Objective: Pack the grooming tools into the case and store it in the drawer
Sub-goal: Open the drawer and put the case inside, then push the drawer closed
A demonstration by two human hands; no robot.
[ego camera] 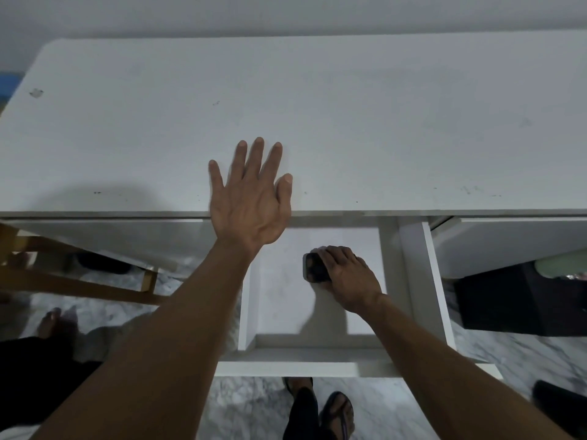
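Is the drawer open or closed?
Open. The drawer is pulled out from under the desk top, so its white floor shows, and the right hand holds the dark case inside.

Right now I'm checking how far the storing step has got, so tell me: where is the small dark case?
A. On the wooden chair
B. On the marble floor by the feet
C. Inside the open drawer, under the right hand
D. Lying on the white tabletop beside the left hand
C: the right hand grips the dark case down inside the open drawer, while the left hand lies flat on the tabletop.
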